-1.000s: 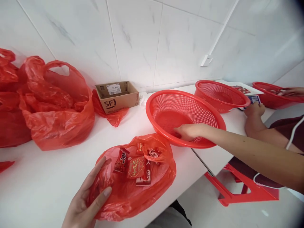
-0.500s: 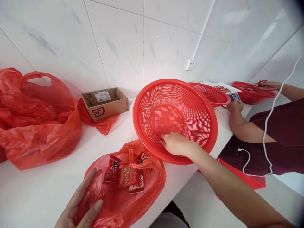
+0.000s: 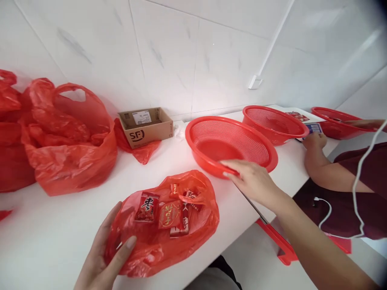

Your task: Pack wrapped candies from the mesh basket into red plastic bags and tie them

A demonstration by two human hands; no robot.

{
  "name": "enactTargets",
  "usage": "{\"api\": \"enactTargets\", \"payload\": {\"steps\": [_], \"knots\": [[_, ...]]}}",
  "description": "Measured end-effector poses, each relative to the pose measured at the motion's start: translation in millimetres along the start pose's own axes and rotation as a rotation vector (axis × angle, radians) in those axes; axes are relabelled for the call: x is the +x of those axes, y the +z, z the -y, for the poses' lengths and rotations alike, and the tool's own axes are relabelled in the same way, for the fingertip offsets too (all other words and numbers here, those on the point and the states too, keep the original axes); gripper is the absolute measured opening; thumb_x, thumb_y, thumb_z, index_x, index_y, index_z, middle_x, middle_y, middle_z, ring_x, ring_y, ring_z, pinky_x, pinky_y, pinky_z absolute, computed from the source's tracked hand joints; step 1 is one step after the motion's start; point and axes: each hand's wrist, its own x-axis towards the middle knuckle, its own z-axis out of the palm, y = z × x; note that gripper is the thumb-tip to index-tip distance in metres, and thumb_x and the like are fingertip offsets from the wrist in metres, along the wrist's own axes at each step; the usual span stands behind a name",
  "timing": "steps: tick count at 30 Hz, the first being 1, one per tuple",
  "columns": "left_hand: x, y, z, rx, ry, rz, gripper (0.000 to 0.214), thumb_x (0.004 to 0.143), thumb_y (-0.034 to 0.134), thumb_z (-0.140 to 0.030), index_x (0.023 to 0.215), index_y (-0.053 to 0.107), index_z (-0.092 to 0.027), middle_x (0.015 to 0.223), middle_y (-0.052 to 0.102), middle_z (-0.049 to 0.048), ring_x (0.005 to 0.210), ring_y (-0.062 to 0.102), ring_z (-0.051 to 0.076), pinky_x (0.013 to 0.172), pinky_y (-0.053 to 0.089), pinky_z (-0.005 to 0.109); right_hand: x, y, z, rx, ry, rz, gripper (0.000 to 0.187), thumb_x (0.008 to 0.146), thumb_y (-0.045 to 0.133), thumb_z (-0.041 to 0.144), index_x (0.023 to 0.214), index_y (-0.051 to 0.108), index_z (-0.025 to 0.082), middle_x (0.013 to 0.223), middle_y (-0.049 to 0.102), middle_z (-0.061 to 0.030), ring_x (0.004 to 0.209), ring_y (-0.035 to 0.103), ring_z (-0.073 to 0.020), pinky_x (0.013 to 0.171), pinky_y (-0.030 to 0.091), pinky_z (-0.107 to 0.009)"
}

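Observation:
My left hand (image 3: 102, 253) grips the near left edge of a red plastic bag (image 3: 169, 245) lying open on the white table, thumb on top of the film. Several red snack packets (image 3: 163, 211) lie inside the bag. My right hand (image 3: 252, 181) reaches across to a red mesh basket (image 3: 211, 139) that sits flat on the table just behind the bag. Its fingers pinch the basket's near rim.
Large stuffed red bags (image 3: 69, 149) fill the left. A cardboard box (image 3: 146, 125) stands by the tiled wall. Two more red baskets (image 3: 272, 123) (image 3: 338, 121) sit to the right, where another person's arm (image 3: 326, 169) rests. A red stool (image 3: 281, 245) stands below the table edge.
The basket, tilted up on its rim half a second ago, now lies flat on the table. My right hand has shifted from inside the basket to its near rim. The left hand stays on the bag.

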Motion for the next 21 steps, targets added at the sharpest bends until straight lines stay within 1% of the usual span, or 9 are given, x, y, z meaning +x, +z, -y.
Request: {"api": "enactTargets", "payload": {"steps": [2,4,7,9,11,12,14,17,21], "knots": [[-5,-3.4,-1,0.021,-0.026,-0.011,0.082,0.074,0.070,-0.057,0.146,0.034,-0.045,0.147,0.048,0.0015,0.135,0.044,0.034,0.108,0.042,0.047,5,10,7,0.005,-0.053,-0.185,0.035,0.094,0.050,0.030,0.128,0.059,0.025,0.128,0.063,-0.0091,0.116,0.058,-0.0294,0.095,0.047,-0.048],[-9,-9.7,2,0.027,-0.036,-0.040,0.085,0.074,0.069,-0.059,0.148,0.031,-0.043,0.140,0.054,0.0044,0.126,0.052,0.032,0.100,0.050,0.042,6,19,22,0.125,-0.181,-0.253,0.032,0.093,0.055,0.034,0.124,0.060,0.025,0.124,0.064,-0.0090,0.116,0.058,-0.0266,0.096,0.047,-0.044],[-14,-22.2,11,0.064,-0.035,-0.070,0.081,0.070,0.071,-0.060,0.142,0.044,-0.035,0.122,0.064,0.0066,0.099,0.064,0.026,0.073,0.058,0.030,-1,34,47,0.271,-0.407,-0.146,0.033,0.085,0.067,0.044,0.112,0.063,0.025,0.119,0.065,-0.0086,0.112,0.059,-0.0256,0.094,0.048,-0.041],[-16,-30.4,16,0.122,-0.055,0.008,0.061,0.070,0.074,-0.057,0.123,0.062,-0.027,0.098,0.069,0.0055,0.078,0.064,0.020,0.061,0.055,0.025,-3,43,56,0.264,-0.449,-0.076,0.026,0.083,0.069,0.043,0.101,0.066,0.025,0.115,0.065,-0.0087,0.106,0.060,-0.0266,0.090,0.048,-0.042],[-16,-37.1,19,0.121,-0.069,0.077,0.037,0.072,0.075,-0.051,0.095,0.072,-0.022,0.078,0.066,0.0021,0.064,0.057,0.015,0.058,0.052,0.022,-2,49,56,0.292,-0.391,-0.042,0.014,0.089,0.063,0.038,0.090,0.065,0.024,0.102,0.068,-0.0074,0.095,0.063,-0.0248,0.084,0.048,-0.042],[-15,-39.9,19,0.072,-0.070,0.072,0.031,0.072,0.076,-0.049,0.085,0.072,-0.021,0.074,0.064,0.0012,0.062,0.055,0.013,0.057,0.051,0.020,1,49,53,0.353,-0.330,-0.022,0.014,0.091,0.058,0.036,0.087,0.064,0.024,0.095,0.068,-0.0064,0.090,0.063,-0.0232,0.081,0.048,-0.040],[-10,-44.9,13,-0.115,-0.055,-0.015,0.027,0.071,0.079,-0.045,0.076,0.070,-0.020,0.077,0.065,0.0005,0.066,0.057,0.013,0.058,0.053,0.018,7,43,44,0.567,-0.178,-0.009,0.019,0.093,0.053,0.039,0.084,0.060,0.024,0.086,0.068,-0.0046,0.084,0.064,-0.0214,0.078,0.049,-0.038],[-2,-49.9,-13,-0.441,-0.001,-0.082,0.019,0.075,0.077,-0.037,0.081,0.072,-0.020,0.088,0.071,-0.0002,0.078,0.063,0.015,0.069,0.059,0.022,17,22,35,0.907,0.035,-0.083,0.020,0.094,0.047,0.043,0.089,0.054,0.025,0.091,0.070,-0.0056,0.090,0.066,-0.0232,0.077,0.051,-0.038],[7,-45.3,-74,-0.617,0.226,-0.006,0.013,0.088,0.064,-0.025,0.094,0.073,-0.017,0.091,0.075,-0.0020,0.080,0.066,0.010,0.078,0.056,0.019,33,-8,39,1.114,0.153,-0.116,0.017,0.092,0.039,0.035,0.101,0.052,0.029,0.125,0.064,-0.0064,0.114,0.062,-0.0267,0.087,0.050,-0.042]]}}
